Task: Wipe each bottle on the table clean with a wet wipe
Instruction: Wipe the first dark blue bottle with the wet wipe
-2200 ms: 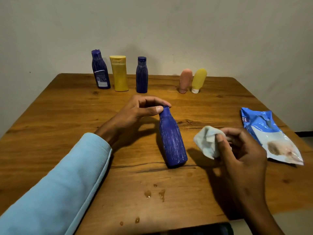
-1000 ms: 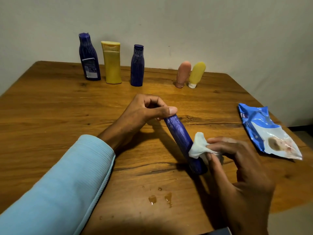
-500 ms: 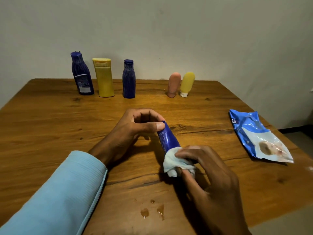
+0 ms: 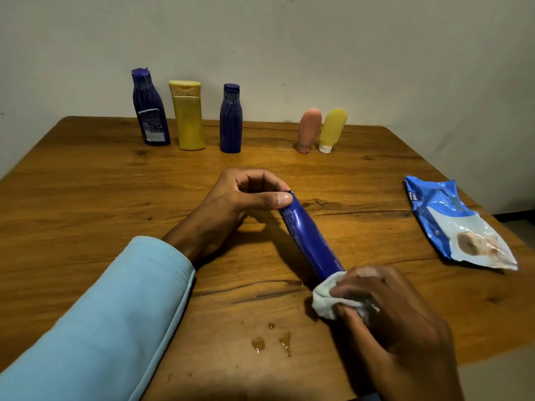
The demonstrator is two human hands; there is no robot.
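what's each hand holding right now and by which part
Left hand pinches the tilted blue bottle at its cap end. Right hand grips a wet wipe wrapped around the bottle's base.

The held bottle (image 4: 311,241) is glossy deep blue; the wipe (image 4: 328,302) round its base is white. Along the table's (image 4: 86,192) far edge stand two ribbed dark-blue bottles (image 4: 150,111) (image 4: 230,120), a yellow one (image 4: 187,117), and pink (image 4: 309,130) and yellow (image 4: 332,129) tubes. The table is warm brown wood grain. The pack (image 4: 454,227) is blue and white. The sleeve (image 4: 110,319) is light blue.
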